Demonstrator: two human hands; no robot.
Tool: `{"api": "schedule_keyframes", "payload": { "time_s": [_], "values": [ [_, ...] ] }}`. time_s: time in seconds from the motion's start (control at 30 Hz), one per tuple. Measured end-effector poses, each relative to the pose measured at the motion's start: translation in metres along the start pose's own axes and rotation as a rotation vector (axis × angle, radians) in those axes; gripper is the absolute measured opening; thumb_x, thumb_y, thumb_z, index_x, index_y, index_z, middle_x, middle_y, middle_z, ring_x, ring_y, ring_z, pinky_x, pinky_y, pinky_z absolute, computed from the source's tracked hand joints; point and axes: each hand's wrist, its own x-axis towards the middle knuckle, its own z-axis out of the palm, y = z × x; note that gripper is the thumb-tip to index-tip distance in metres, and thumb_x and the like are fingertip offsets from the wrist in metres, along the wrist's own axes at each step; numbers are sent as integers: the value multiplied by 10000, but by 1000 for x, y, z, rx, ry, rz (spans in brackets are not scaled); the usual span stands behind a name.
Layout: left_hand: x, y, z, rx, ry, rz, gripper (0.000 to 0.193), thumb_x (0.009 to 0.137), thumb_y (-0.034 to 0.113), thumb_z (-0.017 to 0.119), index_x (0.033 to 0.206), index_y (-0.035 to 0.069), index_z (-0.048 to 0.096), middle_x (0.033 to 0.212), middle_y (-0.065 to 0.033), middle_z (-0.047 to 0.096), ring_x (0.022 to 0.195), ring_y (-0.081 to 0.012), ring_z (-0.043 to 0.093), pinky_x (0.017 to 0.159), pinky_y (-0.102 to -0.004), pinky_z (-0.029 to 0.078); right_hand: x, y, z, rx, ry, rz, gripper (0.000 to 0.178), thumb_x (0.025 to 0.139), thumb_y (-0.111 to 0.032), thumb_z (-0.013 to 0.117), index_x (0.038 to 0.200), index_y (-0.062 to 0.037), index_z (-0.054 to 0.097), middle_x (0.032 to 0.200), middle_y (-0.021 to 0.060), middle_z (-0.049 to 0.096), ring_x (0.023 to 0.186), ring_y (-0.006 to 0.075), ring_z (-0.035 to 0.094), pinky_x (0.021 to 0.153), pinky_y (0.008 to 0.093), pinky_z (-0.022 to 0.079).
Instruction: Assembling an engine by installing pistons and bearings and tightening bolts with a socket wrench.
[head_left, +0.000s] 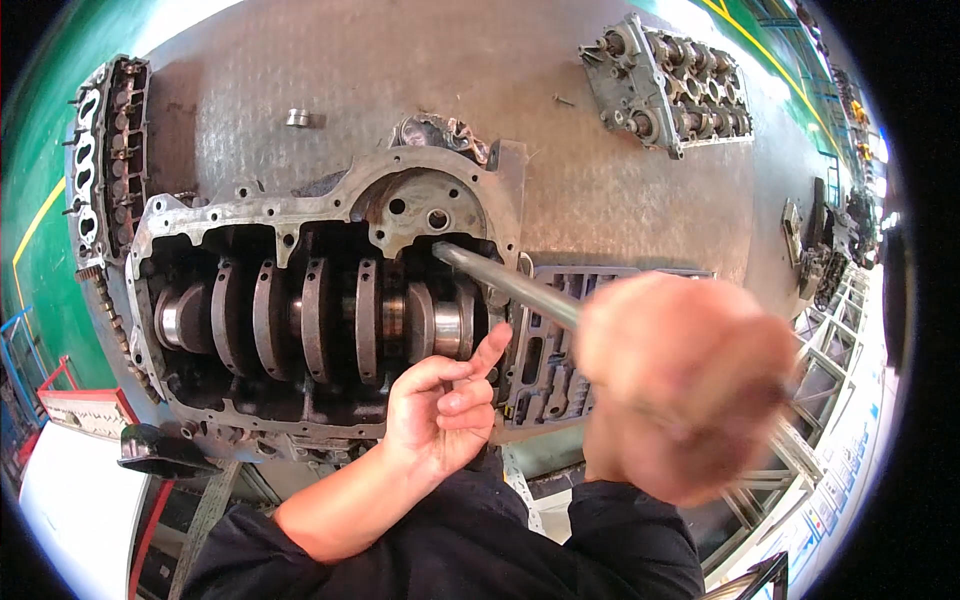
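Note:
An engine block lies with its crankcase side up, its crankshaft exposed. My right hand, large and smeared by motion, is closed around a long grey metal bar. The bar slants down to the left, its far end at the inner edge of the block's rounded end flange. I cannot make out what that tip touches. Over the block's near right edge is my left hand, index finger stretched out and the other fingers loosely curled, with nothing visible in it.
A cylinder head lies at the far right, another at the left. On the metal table are a small metal ring and a bolt. A grey tool tray sits right of the block; a chain lies left.

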Motion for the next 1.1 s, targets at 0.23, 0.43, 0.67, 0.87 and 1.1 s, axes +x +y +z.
{"api": "schedule_keyframes", "payload": {
  "time_s": [0.23, 0.43, 0.67, 0.87, 1.1],
  "values": [
    [1, 4, 2, 120, 35, 7, 308, 1022, 48, 542, 1296, -74, 613, 1191, -76, 751, 555, -103, 540, 421, -211, 424, -21, 3, -18, 274, 115, -129, 484, 1137, -312, 561, 701, -136, 447, 618, -14, 441, 406, 112, 369, 407, 283, 341],
    [1, 2, 6, 40, 76, -1, 247, 1023, 17, 490, 1171, -65, 669, 994, -85, 778, 481, -106, 569, 395, -206, 500, -61, -45, -94, 248, 332, -242, 466, 1146, -259, 524, 712, -163, 383, 628, -34, 386, 395, 71, 327, 366, 260, 251],
    [3, 8, -1, 85, -26, -70, 215, 1049, 63, 530, 1205, -45, 631, 749, -58, 651, 516, -108, 539, 422, -216, 412, -136, 54, -191, -657, 626, 589, 279, 1097, -224, 663, 930, -3, 626, 693, 12, 500, 616, 104, 462, 562, 296, 379],
    [4, 7, 0, 89, 30, -36, 242, 1050, 63, 531, 1231, -53, 642, 716, -58, 640, 508, -114, 520, 446, -219, 414, -177, 161, -226, -1249, 256, 914, 415, 1057, -306, 731, 870, 30, 578, 680, 101, 551, 672, 241, 449, 674, 416, 443],
    [6, 8, -3, 145, 47, 1, 235, 1035, 62, 545, 1194, -67, 659, 982, -76, 730, 524, -102, 532, 426, -210, 433, -85, 78, -118, -1154, 166, 343, 220, 947, -42, 758, 1158, 10, 724, 1141, 181, 711, 1074, 341, 695, 958, 418, 557]
  ]
}}
